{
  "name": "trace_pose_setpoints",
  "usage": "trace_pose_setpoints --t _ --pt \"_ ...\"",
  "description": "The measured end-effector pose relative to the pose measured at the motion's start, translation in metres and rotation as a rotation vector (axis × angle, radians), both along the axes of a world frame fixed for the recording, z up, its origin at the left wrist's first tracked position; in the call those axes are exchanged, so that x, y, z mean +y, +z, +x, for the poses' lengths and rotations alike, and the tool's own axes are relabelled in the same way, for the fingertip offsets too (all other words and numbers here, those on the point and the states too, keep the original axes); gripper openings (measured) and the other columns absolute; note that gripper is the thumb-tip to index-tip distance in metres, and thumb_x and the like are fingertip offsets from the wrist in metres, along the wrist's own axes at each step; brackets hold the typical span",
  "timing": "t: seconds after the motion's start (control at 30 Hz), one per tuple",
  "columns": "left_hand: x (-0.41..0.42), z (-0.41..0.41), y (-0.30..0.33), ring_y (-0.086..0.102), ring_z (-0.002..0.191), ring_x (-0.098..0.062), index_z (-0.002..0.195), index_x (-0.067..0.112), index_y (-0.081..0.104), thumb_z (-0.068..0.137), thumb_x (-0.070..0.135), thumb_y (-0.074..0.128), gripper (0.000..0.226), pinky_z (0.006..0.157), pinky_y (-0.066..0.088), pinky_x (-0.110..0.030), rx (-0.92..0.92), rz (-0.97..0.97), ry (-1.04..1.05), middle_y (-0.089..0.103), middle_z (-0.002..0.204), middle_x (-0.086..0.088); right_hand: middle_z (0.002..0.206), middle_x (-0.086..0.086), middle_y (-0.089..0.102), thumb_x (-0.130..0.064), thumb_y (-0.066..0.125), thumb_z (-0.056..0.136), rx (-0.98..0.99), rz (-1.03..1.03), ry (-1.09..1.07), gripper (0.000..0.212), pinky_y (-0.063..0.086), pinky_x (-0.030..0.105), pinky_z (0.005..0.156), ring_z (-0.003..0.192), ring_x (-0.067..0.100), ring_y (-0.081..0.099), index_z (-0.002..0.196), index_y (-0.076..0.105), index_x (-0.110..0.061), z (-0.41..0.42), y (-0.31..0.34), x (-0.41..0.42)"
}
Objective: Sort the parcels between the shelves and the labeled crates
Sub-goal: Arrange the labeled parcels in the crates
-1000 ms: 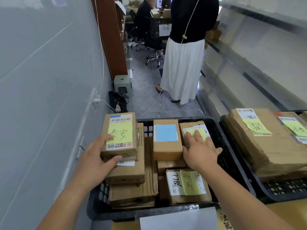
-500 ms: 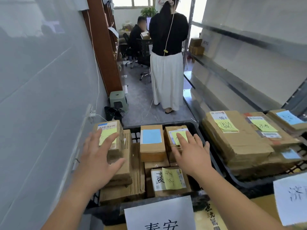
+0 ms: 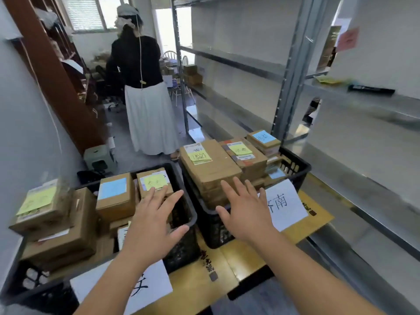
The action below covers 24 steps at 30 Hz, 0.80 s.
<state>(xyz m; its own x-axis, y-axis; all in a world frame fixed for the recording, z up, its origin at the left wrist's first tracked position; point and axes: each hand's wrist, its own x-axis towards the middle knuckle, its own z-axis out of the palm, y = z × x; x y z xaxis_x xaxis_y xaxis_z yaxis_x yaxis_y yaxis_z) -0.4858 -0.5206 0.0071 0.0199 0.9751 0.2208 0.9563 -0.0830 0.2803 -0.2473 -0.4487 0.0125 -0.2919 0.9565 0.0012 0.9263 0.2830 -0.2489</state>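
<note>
Two flat, spread hands over lattice-walled black crates.

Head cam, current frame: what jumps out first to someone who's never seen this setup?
Two open hands, left hand and right hand, spread over two black crates packed with cardboard parcels bearing yellow and blue sticky notes. White handwritten signs hang on the crates' near sides. Beyond, a person in a black top and white skirt stands in the aisle, back turned, beside grey metal shelving on the right.
</note>
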Motion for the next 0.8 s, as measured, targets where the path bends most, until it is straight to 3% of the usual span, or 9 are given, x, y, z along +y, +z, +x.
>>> trace_pose_setpoints --t 0.17,0.33,0.6,0.8 --pt "0.003 0.119 0.001 0.000 0.155 -0.020 0.156 0.048 0.013 0.088 0.067 0.058 0.084 0.126 0.012 -0.044 0.005 -0.041 -0.139 0.009 0.168 0.008 0.173 -0.003 -0.002 -0.061 0.032 0.104 -0.005 -0.006 -0.154 0.070 -0.001 0.057 0.126 0.159 0.028 -0.004 0.163 0.000 -0.040 0.116 0.000 -0.036" --pt "0.002 0.233 -0.001 -0.006 0.155 -0.017 0.156 0.049 0.008 0.091 0.068 0.053 0.081 0.125 0.004 -0.038 0.021 -0.068 -0.312 0.004 0.168 0.011 0.172 -0.001 0.009 -0.059 0.037 0.102 0.019 0.012 -0.309 0.070 0.002 0.058 0.126 0.158 0.028 0.003 0.163 0.009 -0.039 0.220 -0.001 -0.083" --pt "-0.006 0.408 -0.004 0.004 0.154 -0.018 0.157 0.045 0.016 0.090 0.063 0.057 0.080 0.122 0.007 -0.032 0.044 -0.068 -0.679 0.013 0.168 0.006 0.173 -0.001 0.003 -0.058 0.038 0.103 0.060 -0.037 -0.629 0.071 -0.003 0.055 0.126 0.159 0.027 -0.003 0.163 0.007 -0.037 0.375 -0.009 -0.167" --pt "-0.014 0.545 -0.017 0.010 0.155 -0.020 0.156 0.044 0.021 0.088 0.062 0.062 0.082 0.125 0.014 -0.037 0.031 -0.087 -0.917 0.021 0.166 0.003 0.173 -0.003 0.001 -0.059 0.038 0.103 0.056 -0.069 -0.866 0.071 -0.001 0.054 0.127 0.159 0.026 -0.002 0.163 0.007 -0.038 0.479 -0.018 -0.222"
